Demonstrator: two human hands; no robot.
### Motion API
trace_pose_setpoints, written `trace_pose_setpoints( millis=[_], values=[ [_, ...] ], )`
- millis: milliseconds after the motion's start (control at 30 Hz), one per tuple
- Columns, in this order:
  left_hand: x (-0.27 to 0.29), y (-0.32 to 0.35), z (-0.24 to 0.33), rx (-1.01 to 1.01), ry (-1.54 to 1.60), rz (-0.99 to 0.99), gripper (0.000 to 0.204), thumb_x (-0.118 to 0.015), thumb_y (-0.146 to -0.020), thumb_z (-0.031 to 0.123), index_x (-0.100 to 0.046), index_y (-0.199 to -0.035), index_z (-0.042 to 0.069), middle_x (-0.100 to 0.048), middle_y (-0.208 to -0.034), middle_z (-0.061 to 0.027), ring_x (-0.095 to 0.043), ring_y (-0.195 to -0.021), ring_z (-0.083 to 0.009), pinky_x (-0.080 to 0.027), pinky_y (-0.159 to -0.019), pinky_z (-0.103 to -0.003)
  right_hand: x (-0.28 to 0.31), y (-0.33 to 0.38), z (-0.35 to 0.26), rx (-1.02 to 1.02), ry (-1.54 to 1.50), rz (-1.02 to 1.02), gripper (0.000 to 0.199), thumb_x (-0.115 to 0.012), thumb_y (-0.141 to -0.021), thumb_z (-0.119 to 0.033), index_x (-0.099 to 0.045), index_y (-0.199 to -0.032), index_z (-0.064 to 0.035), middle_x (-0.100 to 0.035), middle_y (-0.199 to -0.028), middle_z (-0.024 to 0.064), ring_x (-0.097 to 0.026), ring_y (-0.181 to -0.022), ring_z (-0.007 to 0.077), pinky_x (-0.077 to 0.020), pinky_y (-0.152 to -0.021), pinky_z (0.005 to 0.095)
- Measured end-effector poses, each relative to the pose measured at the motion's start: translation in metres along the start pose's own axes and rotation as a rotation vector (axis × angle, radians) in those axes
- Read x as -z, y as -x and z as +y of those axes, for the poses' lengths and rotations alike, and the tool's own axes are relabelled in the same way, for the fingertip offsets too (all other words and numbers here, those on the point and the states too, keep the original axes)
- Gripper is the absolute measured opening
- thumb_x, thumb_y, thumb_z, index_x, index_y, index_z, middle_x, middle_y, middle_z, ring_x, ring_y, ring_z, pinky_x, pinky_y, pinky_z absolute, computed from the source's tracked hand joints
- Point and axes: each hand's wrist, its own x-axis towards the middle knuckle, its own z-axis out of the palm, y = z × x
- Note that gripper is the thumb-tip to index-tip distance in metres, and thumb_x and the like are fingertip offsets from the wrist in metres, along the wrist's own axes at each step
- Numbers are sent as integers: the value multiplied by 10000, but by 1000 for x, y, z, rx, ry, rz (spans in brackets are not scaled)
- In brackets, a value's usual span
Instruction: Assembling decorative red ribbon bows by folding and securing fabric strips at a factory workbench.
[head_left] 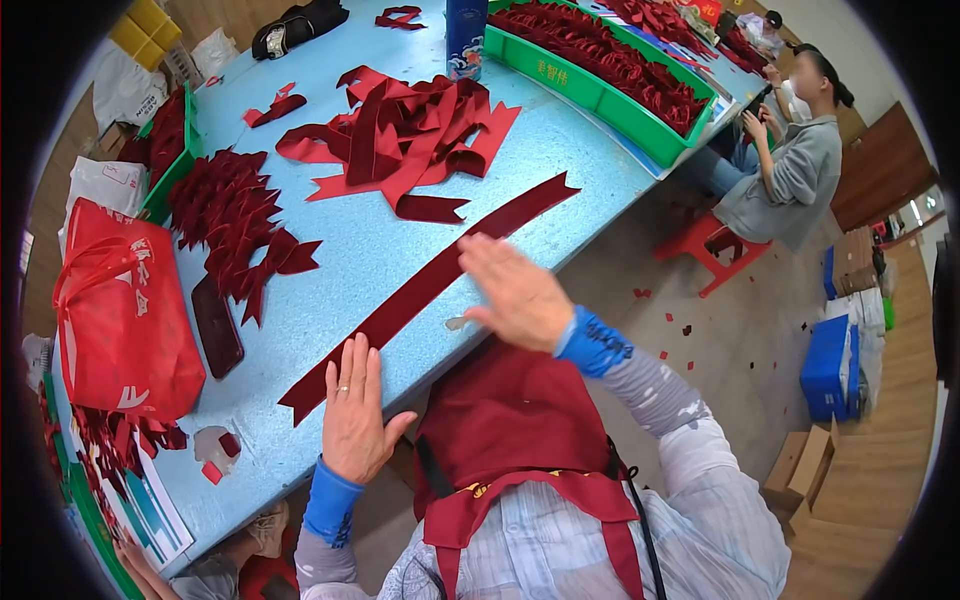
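A long dark red velvet ribbon strip (pixel 440 275) lies flat across the light blue table (pixel 340 250), running from the near left to the far right. My left hand (pixel 355 410) presses flat on the strip's near end, fingers together. My right hand (pixel 515 290) hovers flat over the strip's middle at the table edge, fingers spread, holding nothing. A tangled pile of red ribbon strips (pixel 405 135) lies farther back. A stack of cut notched ribbon pieces (pixel 230 225) sits to the left.
A red bag (pixel 120 315) and a dark phone (pixel 217 325) lie at the left. A green tray (pixel 590 85) full of red pieces stands at the far side beside a blue bottle (pixel 465 35). Another person (pixel 790 170) sits on a red stool (pixel 715 250) at the right. Blue crates (pixel 830 365) stand on the floor.
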Motion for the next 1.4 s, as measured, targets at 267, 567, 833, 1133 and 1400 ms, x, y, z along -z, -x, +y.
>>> trace_pose_setpoints(
  millis=[267,567,833,1133,1400],
  values=[
    [5,31,-10,94,-2,8,868,-699,-748,268,-236,-1405,-60,-190,-1491,-233,-186,-1388,-380,-171,-1112,-503,11,12,95,-272,242,123,490,-522,-908,-317,-476,-1263,18,-445,-1371,160,-394,-1298,281,-261,-1100,422],
    [23,67,-15,356,8,90,884,-720,-733,254,-236,-1399,-68,-207,-1479,-245,-192,-1382,-391,-171,-1111,-506,23,5,90,-282,380,294,422,-566,-877,-246,-520,-1212,6,-503,-1306,173,-431,-1261,320,-262,-1082,469],
    [-3,19,5,151,-1,131,900,-696,-743,373,-251,-1391,-65,-204,-1470,-267,-192,-1379,-399,-175,-1099,-532,-4,-25,-32,128,-89,-86,605,-616,-814,-185,-388,-1332,31,-360,-1423,177,-314,-1339,327,-225,-1112,453],
    [8,76,-16,370,-78,143,770,-650,-803,380,-343,-1350,-66,-263,-1450,-257,-232,-1374,-355,-190,-1090,-533,6,3,58,-157,280,74,571,-599,-838,-172,-400,-1337,23,-362,-1423,188,-311,-1344,330,-234,-1111,437],
    [51,60,19,-20,245,482,366,-645,-751,90,-593,-1090,-38,-617,-1032,-187,-602,-913,-312,-463,-799,-426,5,-27,-71,223,-320,-11,656,-695,-764,-238,-429,-1292,46,-396,-1386,218,-359,-1304,374,-267,-1096,458]
  ],
)
